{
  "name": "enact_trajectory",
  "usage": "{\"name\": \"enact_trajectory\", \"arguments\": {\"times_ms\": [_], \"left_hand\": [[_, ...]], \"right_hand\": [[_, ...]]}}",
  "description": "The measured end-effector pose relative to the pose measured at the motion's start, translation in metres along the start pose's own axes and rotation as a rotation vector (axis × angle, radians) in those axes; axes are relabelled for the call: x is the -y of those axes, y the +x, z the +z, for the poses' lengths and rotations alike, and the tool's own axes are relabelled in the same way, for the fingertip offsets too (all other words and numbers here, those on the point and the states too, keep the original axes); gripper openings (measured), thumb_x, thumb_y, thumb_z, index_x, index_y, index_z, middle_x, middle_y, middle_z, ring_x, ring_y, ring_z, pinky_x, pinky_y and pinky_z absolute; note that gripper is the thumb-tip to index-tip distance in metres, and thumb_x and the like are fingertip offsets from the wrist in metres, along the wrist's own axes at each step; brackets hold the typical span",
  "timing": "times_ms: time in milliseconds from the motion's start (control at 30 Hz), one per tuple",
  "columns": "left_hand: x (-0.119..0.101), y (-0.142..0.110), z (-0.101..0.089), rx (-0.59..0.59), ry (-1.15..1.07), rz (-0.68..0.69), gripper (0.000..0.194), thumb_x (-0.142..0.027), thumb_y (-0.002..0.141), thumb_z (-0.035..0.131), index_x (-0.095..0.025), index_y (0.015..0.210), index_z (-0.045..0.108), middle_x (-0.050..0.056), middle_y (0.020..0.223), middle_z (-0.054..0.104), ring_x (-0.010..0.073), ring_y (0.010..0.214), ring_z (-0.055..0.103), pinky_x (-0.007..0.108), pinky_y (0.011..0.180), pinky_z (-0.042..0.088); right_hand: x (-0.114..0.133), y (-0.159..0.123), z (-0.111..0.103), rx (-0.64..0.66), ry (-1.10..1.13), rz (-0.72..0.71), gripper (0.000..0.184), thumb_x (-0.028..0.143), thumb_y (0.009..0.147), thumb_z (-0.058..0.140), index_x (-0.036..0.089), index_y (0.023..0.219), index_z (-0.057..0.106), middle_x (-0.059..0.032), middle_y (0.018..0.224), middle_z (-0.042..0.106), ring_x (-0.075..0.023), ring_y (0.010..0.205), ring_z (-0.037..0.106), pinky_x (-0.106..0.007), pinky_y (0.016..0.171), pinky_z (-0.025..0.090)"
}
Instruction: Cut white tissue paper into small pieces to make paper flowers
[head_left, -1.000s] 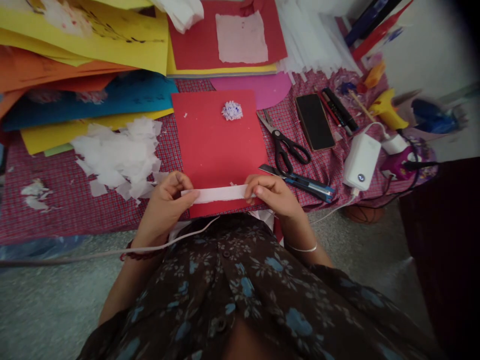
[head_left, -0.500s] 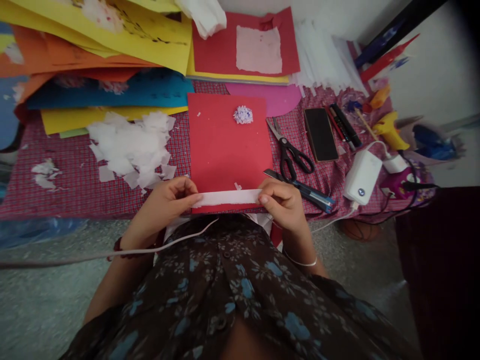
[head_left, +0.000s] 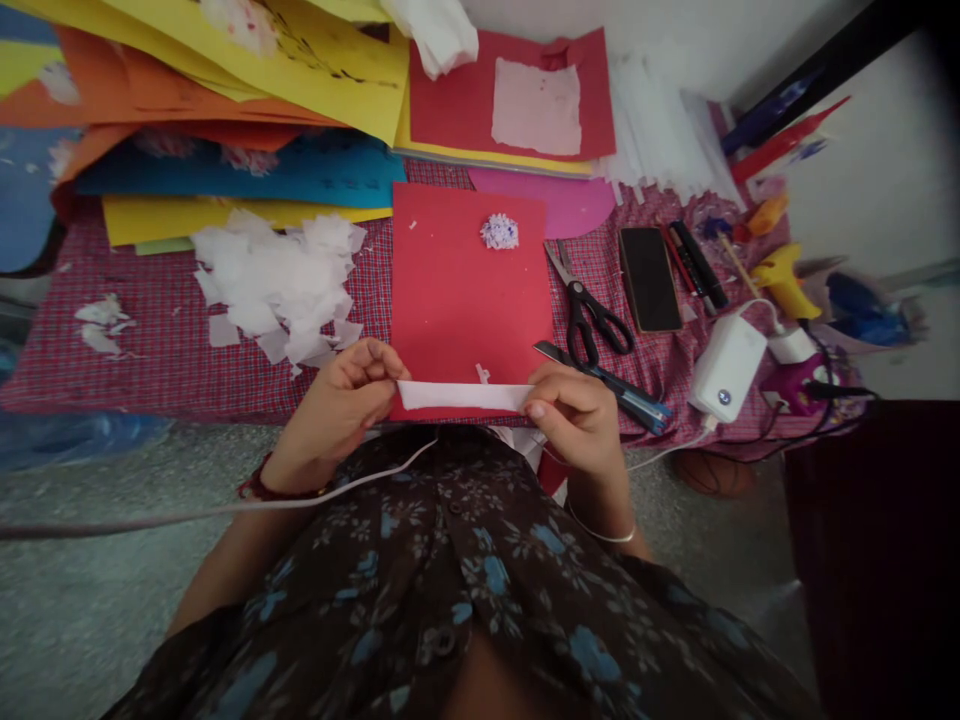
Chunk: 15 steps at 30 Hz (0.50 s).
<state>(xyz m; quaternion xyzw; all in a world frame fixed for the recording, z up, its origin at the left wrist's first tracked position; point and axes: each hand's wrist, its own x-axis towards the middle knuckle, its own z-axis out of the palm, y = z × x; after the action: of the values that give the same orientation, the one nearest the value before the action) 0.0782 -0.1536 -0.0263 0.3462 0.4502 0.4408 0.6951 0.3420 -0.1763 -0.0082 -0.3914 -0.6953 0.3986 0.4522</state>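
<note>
A folded strip of white paper is stretched level between my two hands, over the near edge of a red card sheet. My left hand is closed, its fingertips at the strip's left end. At the right end, my right hand pinches the strip between thumb and bent fingers. Just above the strip lies a small white paper scrap. A fluffy white and violet paper pompom sits near the top of the red sheet.
Right of the sheet are scissors, a box cutter, a phone, markers and a white power bank with cables. White paper pieces lie left. Colored sheets are stacked behind.
The view has shifted slightly, moving the table contents rightward. My left fingers have shifted at the strip's end, showing more of its left corner. Both hands stay at the strip.
</note>
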Motion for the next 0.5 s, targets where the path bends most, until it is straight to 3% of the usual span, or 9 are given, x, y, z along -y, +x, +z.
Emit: {"name": "enact_trajectory", "arguments": {"times_ms": [67, 133, 233, 400, 500], "left_hand": [[-0.0001, 0.0020, 0.0018, 0.004, -0.084, 0.000, 0.019, -0.007, 0.061, 0.064, -0.019, 0.075, 0.062, -0.007, 0.058, 0.056, 0.0026, 0.035, 0.032, 0.019, 0.036, 0.021], [-0.0013, 0.0031, 0.0037, 0.024, -0.122, -0.020, 0.010, -0.020, 0.067, 0.067, -0.020, 0.076, 0.066, -0.005, 0.059, 0.056, 0.0049, 0.035, 0.037, 0.021, 0.035, 0.022], [-0.0039, 0.0025, 0.0053, 0.057, -0.018, -0.046, 0.027, -0.046, 0.077, 0.066, -0.019, 0.080, 0.070, -0.003, 0.053, 0.048, 0.0078, 0.037, 0.035, 0.023, 0.035, 0.020], [-0.0058, -0.0012, 0.0064, 0.114, 0.435, -0.079, 0.023, -0.033, 0.074, 0.076, -0.018, 0.068, 0.060, -0.004, 0.058, 0.049, 0.0085, 0.049, 0.039, 0.021, 0.045, 0.026], [-0.0048, -0.0026, 0.0091, 0.092, 0.449, -0.049, 0.034, -0.029, 0.075, 0.076, -0.018, 0.061, 0.046, -0.006, 0.057, 0.043, 0.0078, 0.051, 0.037, 0.020, 0.048, 0.026]], "right_hand": [[-0.0023, 0.0000, 0.0022, 0.008, -0.003, -0.001, 0.022, 0.021, 0.094, 0.063, 0.021, 0.072, 0.062, -0.0001, 0.070, 0.062, -0.0126, 0.063, 0.057, -0.026, 0.058, 0.044], [-0.0036, 0.0002, 0.0045, 0.013, -0.007, -0.003, 0.022, 0.021, 0.093, 0.063, 0.021, 0.071, 0.061, -0.0003, 0.069, 0.062, -0.0131, 0.063, 0.057, -0.027, 0.058, 0.045], [-0.0030, 0.0009, 0.0067, 0.031, -0.020, -0.002, 0.023, 0.022, 0.093, 0.063, 0.021, 0.070, 0.060, -0.0008, 0.067, 0.061, -0.0135, 0.063, 0.058, -0.027, 0.057, 0.046], [0.0005, 0.0014, 0.0067, 0.065, -0.031, -0.025, 0.021, 0.020, 0.093, 0.063, 0.021, 0.072, 0.062, -0.0009, 0.068, 0.062, -0.0126, 0.063, 0.059, -0.026, 0.057, 0.045], [0.0022, 0.0005, 0.0066, 0.074, -0.045, -0.029, 0.020, 0.019, 0.093, 0.063, 0.021, 0.074, 0.063, -0.0012, 0.069, 0.063, -0.0129, 0.065, 0.060, -0.026, 0.059, 0.047]]}}
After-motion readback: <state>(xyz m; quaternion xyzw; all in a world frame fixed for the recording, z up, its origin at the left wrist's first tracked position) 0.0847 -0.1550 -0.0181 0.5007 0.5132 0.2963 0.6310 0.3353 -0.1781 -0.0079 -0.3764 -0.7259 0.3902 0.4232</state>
